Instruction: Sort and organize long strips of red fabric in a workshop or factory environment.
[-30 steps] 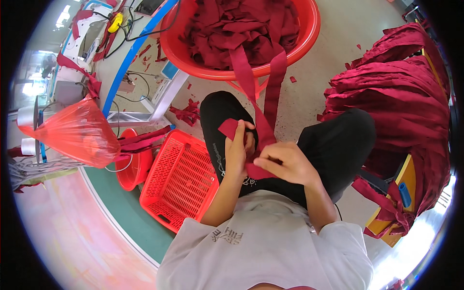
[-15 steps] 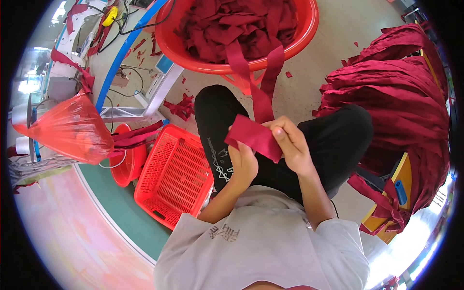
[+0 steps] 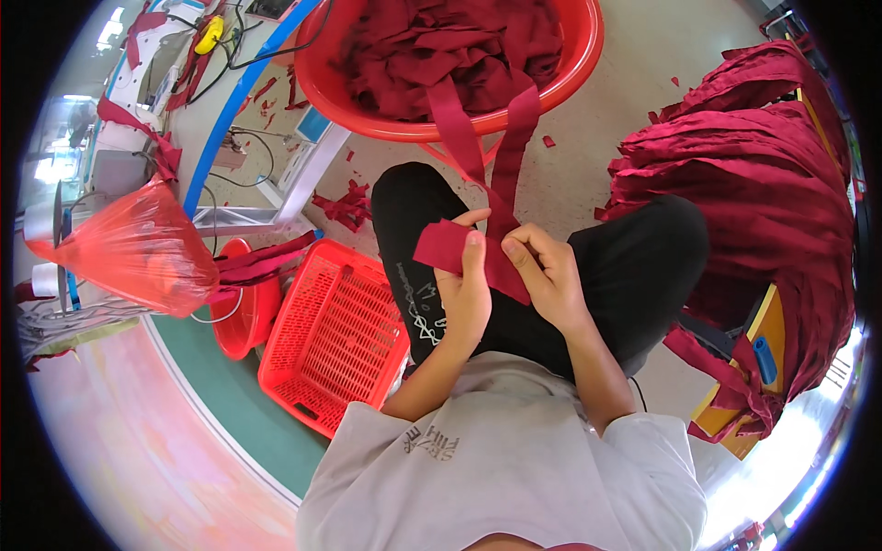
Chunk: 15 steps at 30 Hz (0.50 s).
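- Dark red cloth strip (image 3: 504, 277): located at the centre of the frame, above the seated person's lap, between both hands.
- Left hand (image 3: 467, 296): pinches the strip, thumb on top; a short flap extends beyond the thumb toward the left.
- Right hand (image 3: 551, 280): thumb and bent fingers closed narrowly on the strip.
- Handling, as judged: light, limp and soft, unlikely to break; prone to twist and fold. Best hold is a flat thumb-and-finger pinch near the edges.
- Red tub (image 3: 591, 57), upper centre: heaped with loose strips (image 3: 423, 69) of like cloth; two lengths hang over its near rim toward the hands.
- Red slotted basket (image 3: 335, 317), left of centre: tilted in view, its slotted base exposed.
- Red bucket (image 3: 241, 332), beside the basket: strips (image 3: 268, 264) lie across its mouth; its inside is mostly hidden.
- Translucent red bag (image 3: 147, 253), left: bulging; contents cannot be identified.
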Motion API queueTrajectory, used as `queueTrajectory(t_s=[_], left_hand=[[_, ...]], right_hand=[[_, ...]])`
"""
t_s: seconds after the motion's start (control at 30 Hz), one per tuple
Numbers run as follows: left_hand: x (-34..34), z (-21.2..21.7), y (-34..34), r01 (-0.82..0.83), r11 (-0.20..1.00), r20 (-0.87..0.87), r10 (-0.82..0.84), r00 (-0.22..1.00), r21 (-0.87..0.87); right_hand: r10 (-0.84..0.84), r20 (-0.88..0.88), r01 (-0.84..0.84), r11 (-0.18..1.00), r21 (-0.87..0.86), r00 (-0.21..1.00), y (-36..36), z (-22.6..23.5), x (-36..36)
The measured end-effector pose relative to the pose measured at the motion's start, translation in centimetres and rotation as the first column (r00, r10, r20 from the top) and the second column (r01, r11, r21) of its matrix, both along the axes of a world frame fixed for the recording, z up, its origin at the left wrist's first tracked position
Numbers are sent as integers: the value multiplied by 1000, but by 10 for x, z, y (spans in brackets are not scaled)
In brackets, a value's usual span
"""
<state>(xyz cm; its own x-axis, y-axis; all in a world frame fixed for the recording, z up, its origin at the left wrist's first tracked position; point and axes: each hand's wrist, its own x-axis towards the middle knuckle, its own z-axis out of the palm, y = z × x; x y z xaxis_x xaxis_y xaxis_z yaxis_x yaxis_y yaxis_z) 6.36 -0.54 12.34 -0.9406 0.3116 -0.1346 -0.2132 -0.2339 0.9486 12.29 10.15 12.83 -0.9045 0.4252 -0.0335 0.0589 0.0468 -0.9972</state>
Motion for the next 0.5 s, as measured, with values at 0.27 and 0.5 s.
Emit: queueTrajectory(t_s=[0.27, 0.5], left_hand=[[8, -8, 8, 79, 996, -62, -81, 995, -32], [-4, -14, 4, -27, 999, 257, 14, 966, 46]], right_hand=[[-22, -7, 22, 1000, 8, 1000, -2, -5, -2], [64, -132, -63, 998, 10, 989, -7, -11, -6]])
